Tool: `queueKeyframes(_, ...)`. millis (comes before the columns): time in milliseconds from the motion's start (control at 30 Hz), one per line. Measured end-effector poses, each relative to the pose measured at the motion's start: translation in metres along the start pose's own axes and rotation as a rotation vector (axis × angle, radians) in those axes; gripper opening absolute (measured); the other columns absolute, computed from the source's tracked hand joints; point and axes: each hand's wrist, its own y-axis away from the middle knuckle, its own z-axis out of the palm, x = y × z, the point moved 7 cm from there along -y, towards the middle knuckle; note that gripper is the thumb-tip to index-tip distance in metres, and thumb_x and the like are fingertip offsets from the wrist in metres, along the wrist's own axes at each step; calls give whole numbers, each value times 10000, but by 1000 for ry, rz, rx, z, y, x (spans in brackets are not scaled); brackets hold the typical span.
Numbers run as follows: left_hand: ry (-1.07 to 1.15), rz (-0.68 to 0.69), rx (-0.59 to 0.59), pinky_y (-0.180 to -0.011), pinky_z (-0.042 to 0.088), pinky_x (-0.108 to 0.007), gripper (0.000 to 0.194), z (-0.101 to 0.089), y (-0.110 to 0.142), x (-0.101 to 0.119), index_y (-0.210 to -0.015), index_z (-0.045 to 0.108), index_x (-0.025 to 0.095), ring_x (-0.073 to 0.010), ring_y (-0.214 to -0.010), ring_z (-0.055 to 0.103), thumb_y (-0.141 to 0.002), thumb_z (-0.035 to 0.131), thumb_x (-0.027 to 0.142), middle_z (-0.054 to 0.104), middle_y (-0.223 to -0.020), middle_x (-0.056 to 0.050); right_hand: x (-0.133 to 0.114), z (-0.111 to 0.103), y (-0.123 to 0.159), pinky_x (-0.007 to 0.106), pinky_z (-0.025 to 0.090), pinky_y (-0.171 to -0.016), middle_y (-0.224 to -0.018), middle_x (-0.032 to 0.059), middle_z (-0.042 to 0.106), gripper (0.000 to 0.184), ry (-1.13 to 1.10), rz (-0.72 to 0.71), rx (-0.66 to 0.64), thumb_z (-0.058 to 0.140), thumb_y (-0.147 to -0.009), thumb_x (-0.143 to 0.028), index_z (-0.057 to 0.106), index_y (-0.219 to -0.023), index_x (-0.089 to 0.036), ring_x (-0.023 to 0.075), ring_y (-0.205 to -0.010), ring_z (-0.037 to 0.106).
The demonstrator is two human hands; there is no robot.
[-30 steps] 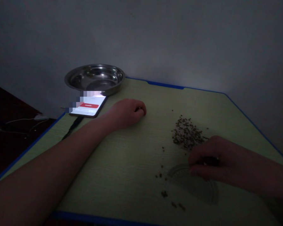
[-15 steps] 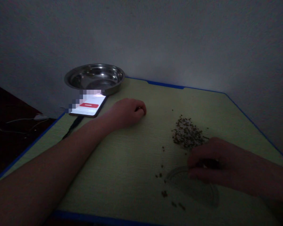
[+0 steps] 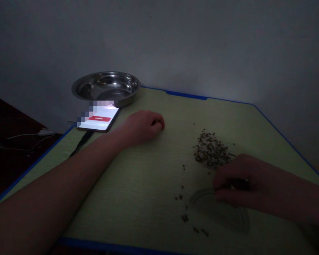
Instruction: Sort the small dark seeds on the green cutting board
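My left hand rests on the green table, fingers curled into a loose fist with nothing visible in them. My right hand lies at the right, its fingers pinched together over a clear round lid or dish that lies flat on the table. What the fingers pinch is too small and dark to make out. A heap of small dark seeds sits just beyond my right hand. A few loose seeds are scattered left of the clear dish.
A steel bowl stands at the table's back left corner. A lit phone lies in front of it with a cable running off the left edge. A grey wall stands behind the blue-edged table. The scene is dim.
My right hand has shifted very slightly over the clear dish. My left hand has stayed where it was.
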Motion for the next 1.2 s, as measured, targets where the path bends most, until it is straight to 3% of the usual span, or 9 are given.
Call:
queueKeyframes(333, -2, -13, 10, -610, 365, -281, 320, -1, 0, 0, -857, 729, 196, -158, -646, 547, -757, 432, 264, 657, -686, -24, -1, 7, -2, 204, 358, -468, -600, -39, 606, 229, -2, 3, -41, 593, -847, -419, 687, -724, -250, 104, -537, 523)
queueKeyframes(667, 15, 0, 6, -595, 365, -274, 323, 0, -1, -3, -867, 730, 198, -150, -633, 544, -758, 435, 271, 664, -685, -22, -3, -2, 0, 211, 375, -458, -627, -15, 640, 230, -33, 8, -10, 589, -825, -418, 706, -729, -245, 123, -544, 550)
queueKeyframes(900, 0, 0, 17, -595, 361, -272, 326, 1, -1, -3, -872, 731, 204, -148, -644, 544, -756, 434, 273, 667, -694, -20, 2, 8, -2, 204, 347, -447, -607, -28, 625, 222, -7, -9, -59, 607, -830, -417, 710, -741, -242, 106, -527, 523)
queueKeyframes(1200, 6, -7, 4, -598, 369, -270, 311, -2, 1, 1, -854, 724, 203, -150, -649, 554, -761, 432, 261, 656, -673, -16, 1, -1, 0, 212, 362, -466, -652, -10, 643, 239, -24, 28, -18, 592, -834, -416, 705, -733, -231, 122, -560, 549)
